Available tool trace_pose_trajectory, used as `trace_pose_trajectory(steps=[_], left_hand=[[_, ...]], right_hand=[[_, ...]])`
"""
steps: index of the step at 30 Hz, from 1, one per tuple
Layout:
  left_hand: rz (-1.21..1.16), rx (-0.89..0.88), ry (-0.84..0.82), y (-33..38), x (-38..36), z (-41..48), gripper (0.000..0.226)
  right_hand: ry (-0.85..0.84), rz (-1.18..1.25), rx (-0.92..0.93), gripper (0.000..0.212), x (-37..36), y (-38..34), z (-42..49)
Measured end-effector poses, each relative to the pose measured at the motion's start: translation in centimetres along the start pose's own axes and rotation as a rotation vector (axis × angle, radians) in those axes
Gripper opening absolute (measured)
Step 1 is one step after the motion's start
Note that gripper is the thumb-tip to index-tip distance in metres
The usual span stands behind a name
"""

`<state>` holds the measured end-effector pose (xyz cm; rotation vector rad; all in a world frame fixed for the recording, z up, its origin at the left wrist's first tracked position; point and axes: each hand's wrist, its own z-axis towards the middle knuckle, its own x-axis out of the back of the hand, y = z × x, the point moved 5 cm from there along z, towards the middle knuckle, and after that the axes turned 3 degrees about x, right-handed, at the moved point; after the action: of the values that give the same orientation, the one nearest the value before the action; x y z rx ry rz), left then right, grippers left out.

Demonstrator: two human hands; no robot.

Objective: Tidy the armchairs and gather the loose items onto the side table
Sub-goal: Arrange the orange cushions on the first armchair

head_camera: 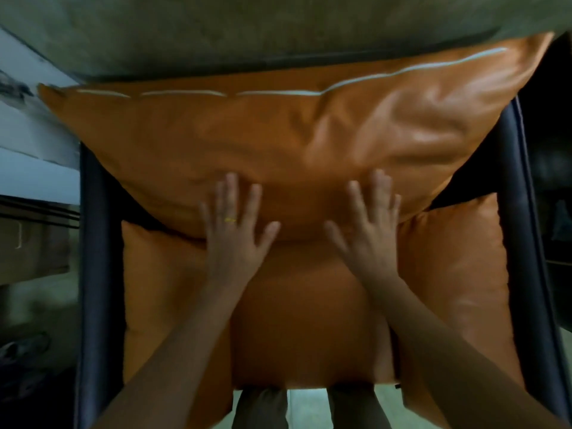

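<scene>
So the armchair point(93, 274) filled pretty much the whole view, with its dark frame running down both sides. The big orange leather-look back cushion point(278, 134) sat propped at the rear of the chair. It had a pale zip line near its top edge, and its bottom edge overlapped the orange seat cushion point(309, 320) lying flat between the frame sides. The person leaned in from the front. The left hand point(235, 236) and the right hand point(368, 233) sat side by side, both flat on the lower middle of the back cushion. Fingers were spread wide and straight, palms pressing the leather, not gripping anything. A thin yellow ring point(230, 220) showed on one of the left hand's fingers.
</scene>
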<state>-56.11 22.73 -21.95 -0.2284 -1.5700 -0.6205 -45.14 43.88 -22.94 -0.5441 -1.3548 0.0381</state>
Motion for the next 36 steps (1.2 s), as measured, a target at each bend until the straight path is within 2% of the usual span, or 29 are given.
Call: trace_pose_trajectory(steps=[2,5,7,9,11,13,14,16,18,19,22,27,32,36], left_hand=[[0.103,-0.135,-0.046,1.2,-2.7,2.2,0.085],[0.263,-0.172,-0.094,-1.3,-4.4,4.3,0.105],[0.34,-0.197,-0.13,-3.3,-3.9,4.1,0.108],[0.354,-0.127,-0.162,-5.6,-2.6,2.5,0.106],[0.296,0.023,-0.183,-8.6,-1.1,0.4,0.105],[0.233,0.162,-0.189,-11.4,0.4,-1.4,0.104],[0.209,0.208,-0.18,-12.2,1.2,-1.9,0.105],[0.172,0.232,-0.141,-11.8,2.5,-2.1,0.109],[0.177,0.131,-0.091,-9.4,2.5,-1.1,0.112],[0.195,0.083,-0.081,-7.9,2.1,-0.1,0.115],[0.209,0.094,-0.148,-5.4,0.1,3.3,0.123],[0.238,0.146,-0.174,-5.9,-2.6,6.2,0.121],[0.228,0.156,-0.161,-5.3,-2.2,5.4,0.12],[0.157,0.232,-0.182,-3.9,-0.7,2.0,0.114]], right_hand=[[-0.088,-0.068,0.112,0.075,-2.9,-0.5,1.1],[-0.096,-0.208,0.229,0.075,-4.0,3.3,4.0],[-0.141,-0.265,0.288,0.072,-3.1,5.8,4.6],[-0.15,-0.27,0.176,0.07,-1.8,7.0,3.7],[-0.113,-0.263,-0.051,0.075,-0.3,8.4,1.8],[-0.096,-0.235,-0.202,0.082,0.9,9.4,0.2],[-0.094,-0.218,-0.208,0.086,1.3,9.1,-0.3],[-0.103,-0.205,-0.061,0.09,1.4,6.6,-0.2],[-0.104,-0.214,0.158,0.093,0.8,2.9,1.0],[-0.105,-0.217,0.197,0.094,0.4,1.6,2.1],[-0.156,-0.248,0.133,0.103,-1.2,0.9,6.0],[-0.206,-0.333,0.076,0.105,-4.6,2.3,8.8],[-0.201,-0.31,0.078,0.102,-4.0,1.5,8.2],[-0.217,-0.262,0.05,0.103,-2.3,-0.1,5.4]])
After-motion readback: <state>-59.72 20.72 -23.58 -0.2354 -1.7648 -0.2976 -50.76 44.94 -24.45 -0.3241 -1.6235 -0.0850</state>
